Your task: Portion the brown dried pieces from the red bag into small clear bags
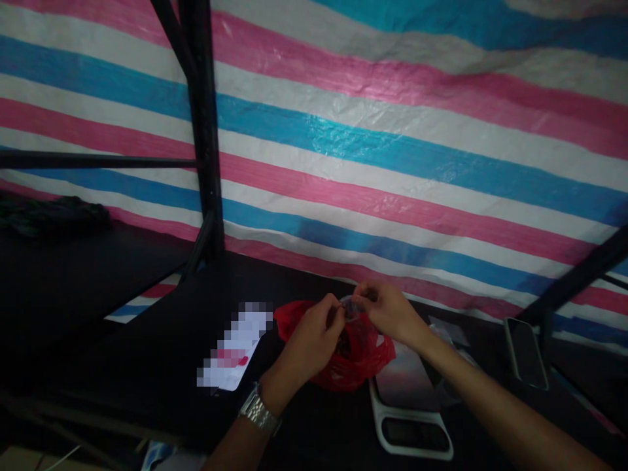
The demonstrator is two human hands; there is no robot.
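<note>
My left hand [314, 340] and my right hand [385, 311] meet over a red plastic bag [353, 366] lying on a dark table [161, 340]. Both pinch a small clear plastic bag [349, 306] between fingertips, held just above the red bag. A metal watch [259, 411] sits on my left wrist. What the small clear bag holds is too dim to tell.
A white digital scale [409, 412] stands right of the red bag, under my right forearm. A blurred white paper [235, 350] lies to the left. A phone [526, 353] leans at the right. A striped tarp [392, 150] and black rack posts [201, 131] stand behind.
</note>
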